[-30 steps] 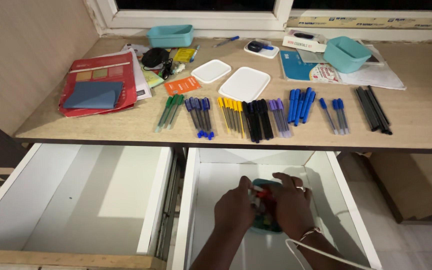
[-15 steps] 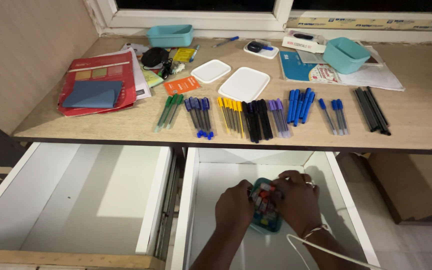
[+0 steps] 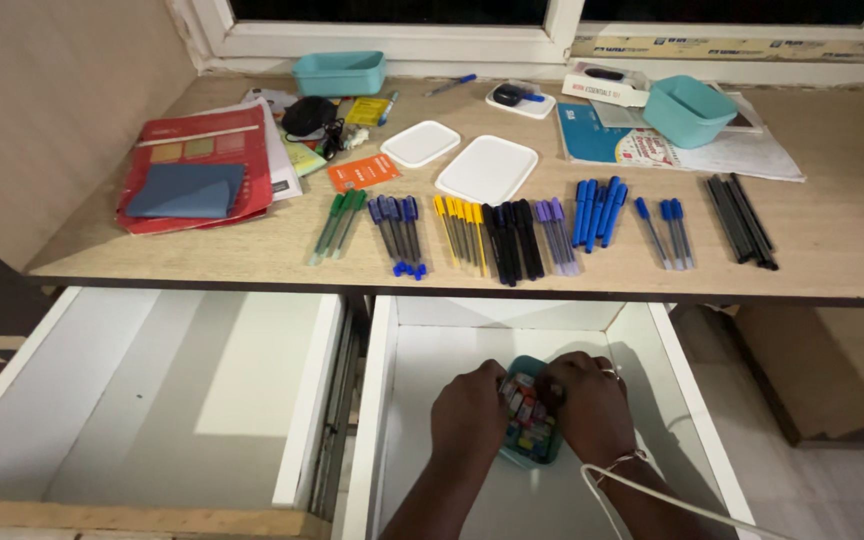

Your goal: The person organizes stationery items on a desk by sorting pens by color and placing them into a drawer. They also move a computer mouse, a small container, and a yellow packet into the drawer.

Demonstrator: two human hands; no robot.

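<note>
Both hands are down inside the open white drawer [image 3: 652, 350] on the right. Between them sits a small teal plastic box [image 3: 529, 415] full of little colourful pieces, mostly red and pink ones. The left hand [image 3: 468, 410] is pressed against the left side of the box, and its grip is curled around that edge. The right hand [image 3: 589, 400] is on the right side of the box, with its fingers [image 3: 555, 372] bent over the top corner, so its grip is closed on the box too. The box rests on the drawer floor, right in the middle of the two grips. A thin white cord [image 3: 652, 495] loops near the right wrist. Left of the hands is another open white drawer [image 3: 152, 390]. Far above the hands, on the wooden worktop [image 3: 832, 230], lie rows of pens [image 3: 512, 235] sorted by colour, two flat white lids [image 3: 487, 168] and two more teal tubs [image 3: 690, 108].
</note>
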